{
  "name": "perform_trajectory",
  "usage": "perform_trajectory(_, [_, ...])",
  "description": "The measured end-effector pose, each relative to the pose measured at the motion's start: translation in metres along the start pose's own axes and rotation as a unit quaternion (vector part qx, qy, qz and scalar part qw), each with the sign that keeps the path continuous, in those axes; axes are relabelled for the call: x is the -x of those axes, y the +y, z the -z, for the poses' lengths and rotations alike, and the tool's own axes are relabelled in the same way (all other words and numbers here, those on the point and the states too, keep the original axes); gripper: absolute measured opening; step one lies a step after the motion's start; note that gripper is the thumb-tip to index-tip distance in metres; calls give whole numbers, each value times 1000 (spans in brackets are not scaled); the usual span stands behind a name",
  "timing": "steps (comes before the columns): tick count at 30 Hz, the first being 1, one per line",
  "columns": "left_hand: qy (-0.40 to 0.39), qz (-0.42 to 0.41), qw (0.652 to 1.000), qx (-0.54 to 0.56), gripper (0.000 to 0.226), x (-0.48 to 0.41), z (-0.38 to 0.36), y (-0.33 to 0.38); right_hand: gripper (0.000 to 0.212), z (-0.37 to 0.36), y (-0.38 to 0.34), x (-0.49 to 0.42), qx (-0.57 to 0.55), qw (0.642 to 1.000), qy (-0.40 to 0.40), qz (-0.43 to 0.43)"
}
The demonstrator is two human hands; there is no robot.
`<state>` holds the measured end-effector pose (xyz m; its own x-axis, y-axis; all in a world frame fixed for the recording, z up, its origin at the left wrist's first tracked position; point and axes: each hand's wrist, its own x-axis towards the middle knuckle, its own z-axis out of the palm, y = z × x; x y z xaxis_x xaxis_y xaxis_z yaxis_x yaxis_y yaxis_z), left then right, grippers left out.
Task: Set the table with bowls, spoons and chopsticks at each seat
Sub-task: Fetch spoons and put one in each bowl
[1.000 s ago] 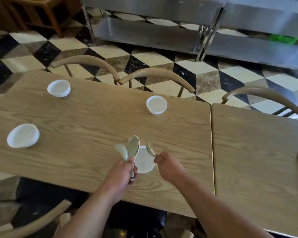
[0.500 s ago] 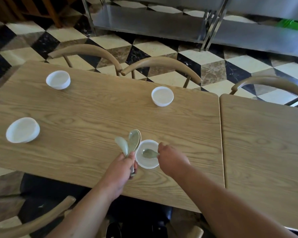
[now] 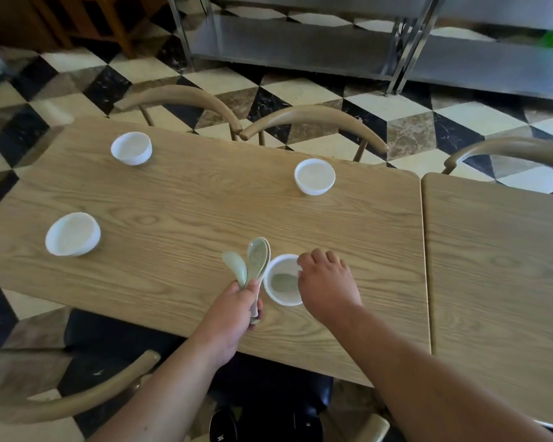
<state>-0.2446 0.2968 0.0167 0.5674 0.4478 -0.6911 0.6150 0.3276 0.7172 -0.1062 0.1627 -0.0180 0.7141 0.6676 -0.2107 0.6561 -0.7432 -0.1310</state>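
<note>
Several white bowls stand on the wooden table (image 3: 179, 202): one far left (image 3: 131, 148), one far right (image 3: 314, 176), one near left (image 3: 73, 234) and one near me (image 3: 276, 293). A pale green spoon (image 3: 283, 281) lies inside the near bowl. My right hand (image 3: 328, 283) hovers over that bowl's right rim with its fingers loosely spread, holding nothing I can see. My left hand (image 3: 232, 309) grips a bunch of pale green spoons (image 3: 253, 263) by their handles, just left of the near bowl, their bowls pointing up.
A second wooden table (image 3: 498, 266) butts against the right side. Curved chair backs line the far edge (image 3: 313, 121) and another sits near left (image 3: 71, 400). Steel shelving (image 3: 300, 43) stands behind on the checkered floor.
My right hand lowered one spoon into the near bowl, let go of it and lifted its fingers off. The left hand kept its bunch of spoons in place.
</note>
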Motion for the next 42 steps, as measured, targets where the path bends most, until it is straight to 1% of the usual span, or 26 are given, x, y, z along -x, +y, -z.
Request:
perform_trajectory(1, [5,-4,1000,0,29,3,3,4,27,9,-8,3,-57,998,20,-13])
perform_trajectory(2, [8,-5,1000,3,30,5,6,6,26,19,-18,5,-145,989,12,-37])
perform_trajectory(3, [5,-8,1000,5,30,8,11,10,27,28,-30,5,-257,963,-41,-74])
perform_trajectory(4, [-3,-12,1000,7,30,10,16,14,27,37,-45,6,-377,913,-113,-104])
perform_trajectory(5, [-14,-16,1000,7,29,12,23,18,26,42,-61,6,-468,860,-162,-127])
perform_trajectory(6, [-24,-24,999,5,29,13,31,22,25,46,-77,7,-521,822,-185,-136])
perform_trajectory(7, [-28,-34,999,3,28,13,39,25,26,47,-92,6,-549,802,-192,-136])
perform_trajectory(10, [-6,-68,998,-11,28,11,84,34,29,44,-148,-5,-582,779,-175,-155])
perform_trajectory(12, [10,-86,996,-23,30,8,122,37,26,40,-189,-18,-611,751,-169,-184])
perform_trajectory(16, [33,-83,996,-29,26,-8,232,36,20,35,-299,-48,-653,705,-149,-231])
perform_trajectory(18, [37,-75,996,-39,27,-17,282,36,22,34,-346,-59,-664,694,-144,-240])
perform_trajectory(21, [34,-58,997,-48,31,-29,359,38,25,32,-412,-76,-653,708,-137,-230])
perform_trajectory(23, [36,-44,998,-33,30,-37,395,40,25,32,-442,-85,-630,732,-130,-225])
perform_trajectory(26, [25,-18,999,-12,26,-48,432,38,27,25,-468,-100,-579,764,-142,-246])
perform_trajectory(29, [7,23,1000,17,20,-59,453,34,27,13,-473,-121,-495,824,-153,-230])
perform_trajectory(30, [8,36,999,29,19,-63,458,33,26,12,-474,-127,-478,837,-152,-218])
perform_trajectory(32, [22,53,997,57,22,-70,468,34,22,10,-472,-142,-462,848,-141,-219])
perform_trajectory(34, [30,57,996,64,22,-75,477,35,21,10,-470,-158,-422,869,-126,-225])
perform_trajectory(35, [30,56,996,62,22,-78,481,34,22,8,-469,-167,-380,890,-129,-218])
perform_trajectory(37, [31,57,996,57,24,-82,487,33,25,5,-468,-183,-284,928,-159,-183])
perform_trajectory(39, [31,58,997,48,27,-86,491,32,31,-5,-469,-198,-219,945,-191,-153])
perform_trajectory(42, [29,61,997,39,28,-92,491,34,39,-14,-475,-214,-167,952,-218,-135])
